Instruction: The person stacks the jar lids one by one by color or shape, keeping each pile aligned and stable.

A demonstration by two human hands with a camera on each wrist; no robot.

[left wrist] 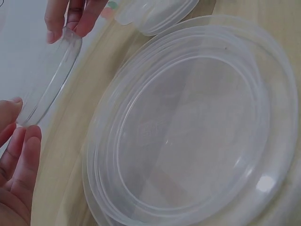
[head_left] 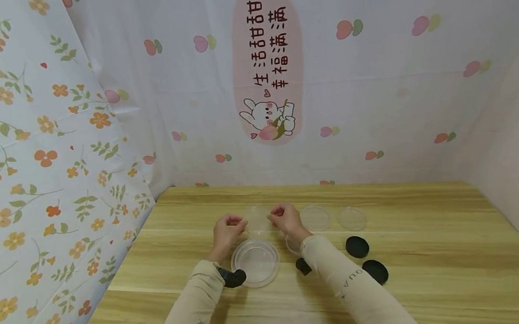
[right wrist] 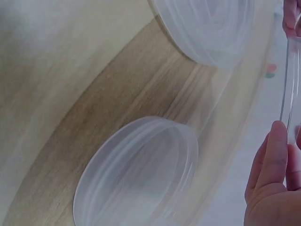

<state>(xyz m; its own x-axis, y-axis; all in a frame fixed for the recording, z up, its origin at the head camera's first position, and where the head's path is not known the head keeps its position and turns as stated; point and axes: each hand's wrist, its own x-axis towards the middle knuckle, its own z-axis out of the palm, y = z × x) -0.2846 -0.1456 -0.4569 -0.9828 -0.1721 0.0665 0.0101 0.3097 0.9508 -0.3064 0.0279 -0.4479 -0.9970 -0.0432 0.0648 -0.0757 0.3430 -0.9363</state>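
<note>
A clear, shallow round lid (head_left: pixel 258 220) is held up off the table between both hands. My left hand (head_left: pixel 227 232) pinches its left edge between thumb and fingers. On the opposite edge, my right hand (head_left: pixel 288 218) pinches it the same way. The left wrist view shows the lid's thin rim (left wrist: pixel 59 77) tilted, with fingers at both ends. Just below the hands, a larger clear round lid (head_left: pixel 256 262) lies on the table, and a line of faint raised marking shows in its middle. A smaller clear lid (right wrist: pixel 141 174) lies under my right wrist, partly hidden in the head view.
Two more clear round lids (head_left: pixel 315 219) (head_left: pixel 352 218) lie right of my right hand. Nearer me are two black discs (head_left: pixel 357 247) (head_left: pixel 375 272), the nearer partly covered by my right sleeve. The wooden table (head_left: pixel 439 248) meets patterned cloth at its back and left.
</note>
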